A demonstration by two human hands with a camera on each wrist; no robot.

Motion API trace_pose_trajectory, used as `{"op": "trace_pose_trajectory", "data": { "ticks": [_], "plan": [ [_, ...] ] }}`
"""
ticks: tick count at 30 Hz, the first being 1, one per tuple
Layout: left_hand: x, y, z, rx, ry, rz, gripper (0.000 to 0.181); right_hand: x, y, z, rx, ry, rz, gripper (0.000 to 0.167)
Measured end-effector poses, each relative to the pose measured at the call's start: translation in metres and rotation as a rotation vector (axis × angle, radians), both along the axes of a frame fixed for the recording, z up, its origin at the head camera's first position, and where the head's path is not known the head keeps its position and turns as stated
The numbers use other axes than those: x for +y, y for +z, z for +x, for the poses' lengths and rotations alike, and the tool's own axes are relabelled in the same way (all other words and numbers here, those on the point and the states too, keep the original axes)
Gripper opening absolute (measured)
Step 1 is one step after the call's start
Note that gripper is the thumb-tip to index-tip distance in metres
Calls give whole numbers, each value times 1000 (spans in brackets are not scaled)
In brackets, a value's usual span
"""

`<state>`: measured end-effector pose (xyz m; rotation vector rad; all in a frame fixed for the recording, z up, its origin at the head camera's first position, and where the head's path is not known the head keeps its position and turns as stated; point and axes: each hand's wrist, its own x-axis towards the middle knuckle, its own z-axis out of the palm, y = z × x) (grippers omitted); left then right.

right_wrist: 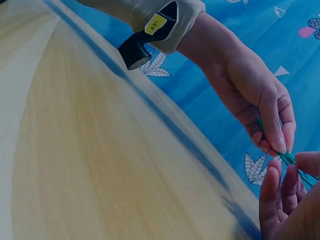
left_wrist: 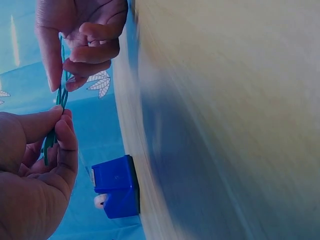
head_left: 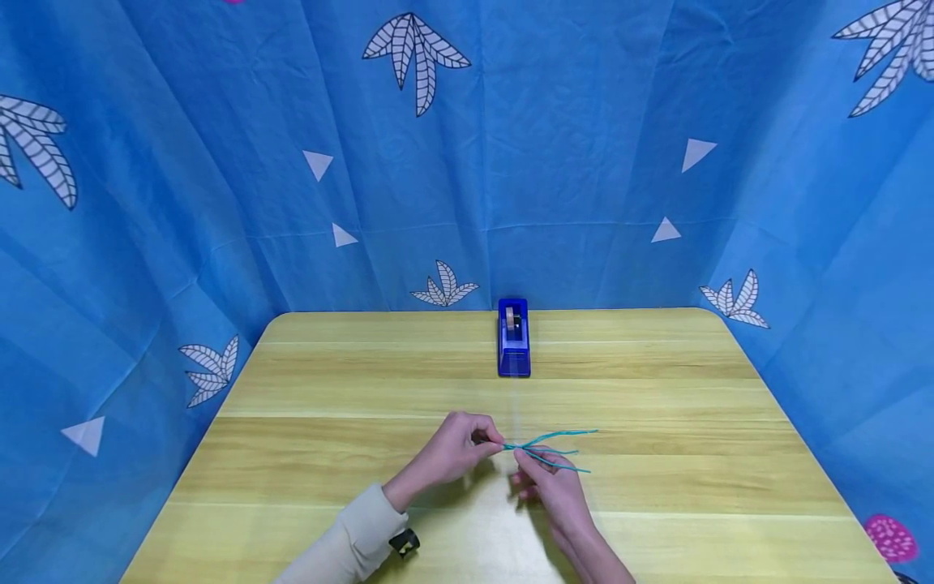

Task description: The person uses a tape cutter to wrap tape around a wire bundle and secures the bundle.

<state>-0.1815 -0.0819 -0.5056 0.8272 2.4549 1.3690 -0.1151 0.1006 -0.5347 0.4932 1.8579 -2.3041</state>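
Three thin teal cords (head_left: 560, 433) run together at one end and splay out to the right in the head view. My left hand (head_left: 458, 442) pinches the gathered end between thumb and forefinger, with a short tail inside the palm in the left wrist view. Close beside it, my right hand (head_left: 558, 487) has its thumb and curled fingers around the strands (left_wrist: 62, 95), holding them loosely. In the right wrist view, the cords (right_wrist: 287, 158) pass from the left fingertips under the right thumb. Both hands are above the table (head_left: 328, 487).
A blue tape dispenser (head_left: 514, 361) stands upright near the table's back edge, beyond the hands. From it a faint pale strip (head_left: 515, 405) runs toward the cords. Blue patterned cloth (head_left: 569, 162) hangs behind and at both sides. A black device (right_wrist: 137, 52) sits on the left sleeve.
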Motion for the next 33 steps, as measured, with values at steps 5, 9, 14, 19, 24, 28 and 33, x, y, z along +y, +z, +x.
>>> {"op": "trace_pose_trajectory", "data": {
  "ticks": [5,9,14,19,24,28,33],
  "plan": [
    [0,0,0,16,2,-6,6,-1,0,2,34,-2,-42,26],
    [0,0,0,19,5,-14,6,0,-2,1,48,0,-66,31],
    [1,0,1,14,5,-18,5,2,-2,-1,49,-13,-99,34],
    [1,1,3,2,-1,-13,4,3,-2,-1,63,-30,-107,37],
    [0,0,4,5,-2,-12,4,4,-2,-3,62,-50,-144,36],
    [1,-1,3,16,-15,-3,4,4,-4,-5,63,-60,-134,30],
    [1,-1,3,21,-20,3,5,3,-5,-7,75,-74,-130,33]
  ]
}}
